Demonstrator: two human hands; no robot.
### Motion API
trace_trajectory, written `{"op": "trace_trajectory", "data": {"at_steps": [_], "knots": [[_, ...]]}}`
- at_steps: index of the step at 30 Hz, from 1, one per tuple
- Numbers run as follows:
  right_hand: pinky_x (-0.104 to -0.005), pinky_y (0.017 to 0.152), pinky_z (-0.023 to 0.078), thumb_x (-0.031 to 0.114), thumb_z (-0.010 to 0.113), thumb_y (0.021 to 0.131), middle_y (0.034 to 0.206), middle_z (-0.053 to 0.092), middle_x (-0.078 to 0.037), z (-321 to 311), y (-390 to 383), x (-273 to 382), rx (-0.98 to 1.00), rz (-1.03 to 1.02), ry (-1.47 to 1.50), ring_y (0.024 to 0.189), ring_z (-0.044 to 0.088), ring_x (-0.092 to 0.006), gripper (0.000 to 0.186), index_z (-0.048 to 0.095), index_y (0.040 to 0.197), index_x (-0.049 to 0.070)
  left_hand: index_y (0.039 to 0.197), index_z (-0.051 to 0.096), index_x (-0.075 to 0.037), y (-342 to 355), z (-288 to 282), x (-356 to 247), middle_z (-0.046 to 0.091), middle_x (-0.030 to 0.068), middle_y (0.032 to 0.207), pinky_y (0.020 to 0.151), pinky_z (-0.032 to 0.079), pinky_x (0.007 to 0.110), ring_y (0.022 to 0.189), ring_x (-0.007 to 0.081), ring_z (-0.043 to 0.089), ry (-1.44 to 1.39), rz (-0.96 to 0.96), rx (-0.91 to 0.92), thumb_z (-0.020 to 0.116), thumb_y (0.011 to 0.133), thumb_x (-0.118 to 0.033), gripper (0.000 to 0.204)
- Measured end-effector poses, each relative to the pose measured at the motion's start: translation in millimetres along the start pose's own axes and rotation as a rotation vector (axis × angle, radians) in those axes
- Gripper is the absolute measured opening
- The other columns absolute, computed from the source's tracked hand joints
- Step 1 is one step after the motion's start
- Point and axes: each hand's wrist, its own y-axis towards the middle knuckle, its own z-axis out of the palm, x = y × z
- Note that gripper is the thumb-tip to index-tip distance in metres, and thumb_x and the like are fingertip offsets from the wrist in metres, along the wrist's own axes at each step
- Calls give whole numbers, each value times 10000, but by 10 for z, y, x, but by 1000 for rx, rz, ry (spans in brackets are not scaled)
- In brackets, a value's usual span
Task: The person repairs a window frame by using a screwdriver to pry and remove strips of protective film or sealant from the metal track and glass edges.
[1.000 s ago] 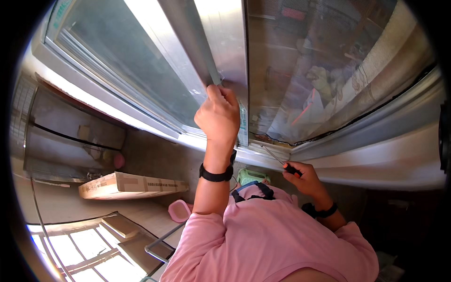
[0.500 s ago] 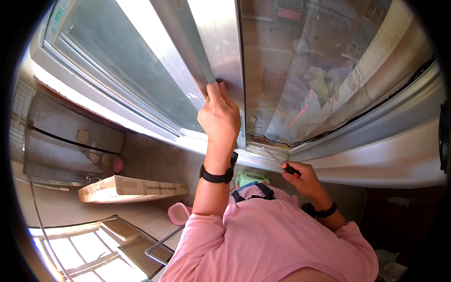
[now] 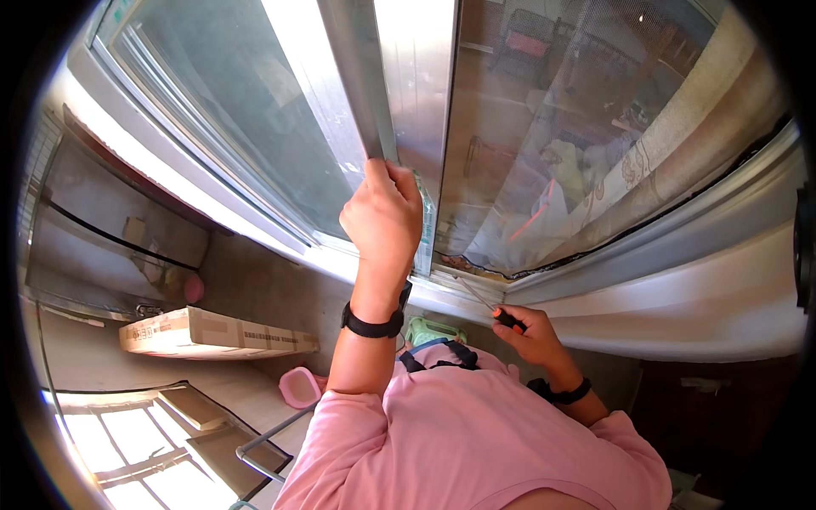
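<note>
My left hand (image 3: 384, 208) is raised in front of the window, its fingers closed on the lower part of a metal-framed sliding window sash (image 3: 327, 76). The fingertips are partly hidden behind the hand. Beside it stands another wide silver upright (image 3: 415, 93). Lower and to the right, my right hand (image 3: 534, 338) holds a screwdriver (image 3: 509, 320) with a black and orange handle. Its thin shaft points up and left, the tip close to the window's bottom track (image 3: 450, 276); whether they touch, I cannot tell.
Behind the right pane hangs a pale curtain (image 3: 654, 153). A white sill (image 3: 646, 319) curves along the right. Below left are a flat cardboard box (image 3: 221, 333), a pink plastic container (image 3: 300, 388) and a metal-framed rack (image 3: 263, 450). A green stool (image 3: 432, 330) stands beneath the window.
The view has tilted a little. My left hand has shifted left and slightly down against the silver upright, still closed on the sash. My right hand keeps the screwdriver near the track.
</note>
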Motion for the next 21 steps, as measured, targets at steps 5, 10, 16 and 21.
{"op": "trace_trajectory", "data": {"at_steps": [5,10,16,21], "knots": [[-200,559,341,144,694,870,735,501,70,-19,-3,20,33,35,12,637,388,-26,285,640,1103,-11,743,516,-41,-46,-42,-7,551,154,520,415,444,424,445,360,559,-144,-39,14,546,863,-92,133],[-209,560,344,143,691,870,718,489,65,-11,6,17,-10,-13,-8,639,391,-34,266,638,1079,-12,769,546,-25,-240,-54,55,551,163,519,424,437,423,448,362,562,-185,-29,94,550,849,-74,94],[-229,581,394,168,707,851,726,553,16,-12,46,53,42,34,-25,657,443,-56,337,640,1128,-12,792,591,5,-145,-19,-43,529,171,508,450,428,367,465,339,576,-276,-196,118,584,918,-137,190],[-236,566,381,166,721,838,685,517,27,112,51,87,-37,-37,-12,646,423,-55,231,657,972,-11,771,574,11,-111,99,-25,536,177,535,458,429,353,458,324,565,-347,-201,60,594,906,-126,194]]}}
